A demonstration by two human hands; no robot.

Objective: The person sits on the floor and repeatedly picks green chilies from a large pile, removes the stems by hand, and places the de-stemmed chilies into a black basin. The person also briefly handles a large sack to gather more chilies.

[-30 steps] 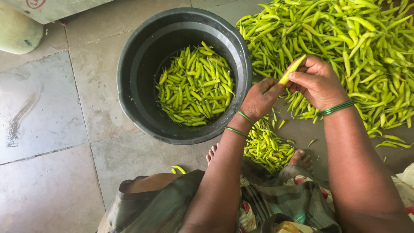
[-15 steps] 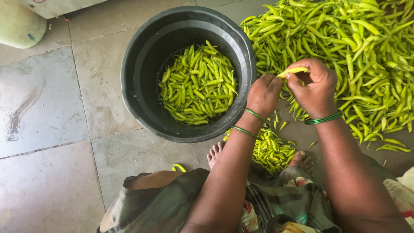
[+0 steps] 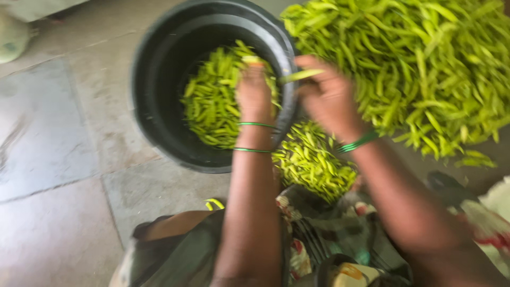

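Observation:
My left hand (image 3: 254, 93) reaches over the black bucket (image 3: 154, 111), which is partly filled with green pods (image 3: 210, 106). A pale green pod piece (image 3: 253, 60) shows at its fingertips. My right hand (image 3: 326, 95) is beside the bucket's right rim, fingers closed on a long green pod (image 3: 300, 76) that points toward the bucket. Both wrists wear green bangles. The picture is motion-blurred, so finger detail is soft.
A big heap of green pods (image 3: 425, 69) lies on the stone floor to the right. A smaller heap (image 3: 313, 159) sits near my lap. Grey floor slabs (image 3: 58, 159) spread to the left, and a pale green container (image 3: 11, 37) stands at the top left.
Both hands have shifted left from the big heap toward the bucket. The left hand now sits over the bucket's inside, apart from the right hand.

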